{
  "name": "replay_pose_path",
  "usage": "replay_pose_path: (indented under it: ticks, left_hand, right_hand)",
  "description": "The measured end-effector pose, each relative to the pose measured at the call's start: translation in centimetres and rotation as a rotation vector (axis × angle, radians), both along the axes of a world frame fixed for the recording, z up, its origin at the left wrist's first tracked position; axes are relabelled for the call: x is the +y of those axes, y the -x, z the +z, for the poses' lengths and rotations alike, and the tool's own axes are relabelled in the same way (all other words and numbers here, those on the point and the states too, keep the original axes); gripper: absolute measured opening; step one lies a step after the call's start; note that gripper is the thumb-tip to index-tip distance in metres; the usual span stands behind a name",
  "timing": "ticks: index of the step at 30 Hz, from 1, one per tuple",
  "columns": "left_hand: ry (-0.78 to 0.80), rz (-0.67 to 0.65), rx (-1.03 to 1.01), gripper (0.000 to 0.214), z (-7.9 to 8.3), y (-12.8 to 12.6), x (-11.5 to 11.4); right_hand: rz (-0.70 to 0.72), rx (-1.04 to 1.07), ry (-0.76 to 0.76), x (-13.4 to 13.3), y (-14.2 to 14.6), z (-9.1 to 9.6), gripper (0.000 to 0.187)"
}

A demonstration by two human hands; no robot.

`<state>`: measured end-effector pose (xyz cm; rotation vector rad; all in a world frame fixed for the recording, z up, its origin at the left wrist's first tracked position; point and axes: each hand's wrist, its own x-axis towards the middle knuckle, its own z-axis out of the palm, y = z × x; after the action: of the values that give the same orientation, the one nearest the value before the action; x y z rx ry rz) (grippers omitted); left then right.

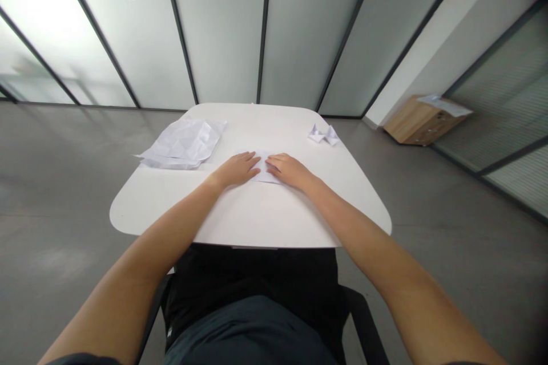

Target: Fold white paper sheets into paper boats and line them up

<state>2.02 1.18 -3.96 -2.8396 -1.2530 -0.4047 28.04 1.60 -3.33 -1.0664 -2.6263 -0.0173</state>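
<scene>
A small folded white paper (264, 166) lies at the middle of the white table (257, 217). My left hand (237, 169) rests flat on its left part, fingers stretched out toward the centre. My right hand (289, 169) presses flat on its right part, fingers pointing left. The fingertips of both hands nearly meet over the paper. Neither hand grips anything. Much of the paper is hidden beneath the hands.
A stack of creased white sheets (184, 144) lies at the table's far left. A small folded paper figure (323, 134) sits at the far right. A wooden cabinet (422, 120) stands on the floor by the right wall. Frosted glass panels run behind the table.
</scene>
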Motion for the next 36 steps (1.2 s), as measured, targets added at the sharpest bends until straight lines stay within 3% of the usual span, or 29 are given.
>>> replay_pose_path:
  ticks: [5, 11, 15, 22, 31, 36]
  left_hand:
    - [0.079, 0.023, 0.044, 0.067, -0.1, -0.2, -0.5]
    - [0.189, 0.111, 0.083, 0.075, 1.2, -0.4, -1.0]
    - [0.266, 0.172, 0.086, 0.093, 1.8, 0.1, -0.7]
    - [0.326, 0.265, 0.145, 0.119, 1.9, 1.7, 0.3]
    - [0.316, 0.27, 0.144, 0.122, 1.8, 1.9, 0.3]
    - [0.19, 0.394, 0.016, 0.107, 1.7, 2.7, 0.6]
  right_hand:
    - [-0.005, -0.053, 0.051, -0.4, 0.1, -0.2, 0.059]
    - [-0.041, -0.173, 0.141, -1.0, 0.1, 0.2, 0.068]
    - [-0.111, -0.214, 0.218, -0.9, -0.2, 0.8, 0.071]
    - [-0.261, -0.271, 0.288, 0.0, -2.0, 1.4, 0.093]
    - [-0.281, -0.251, 0.303, 0.1, -2.4, 1.1, 0.097]
    - [-0.268, -0.171, 0.29, 0.1, -2.8, 1.1, 0.092]
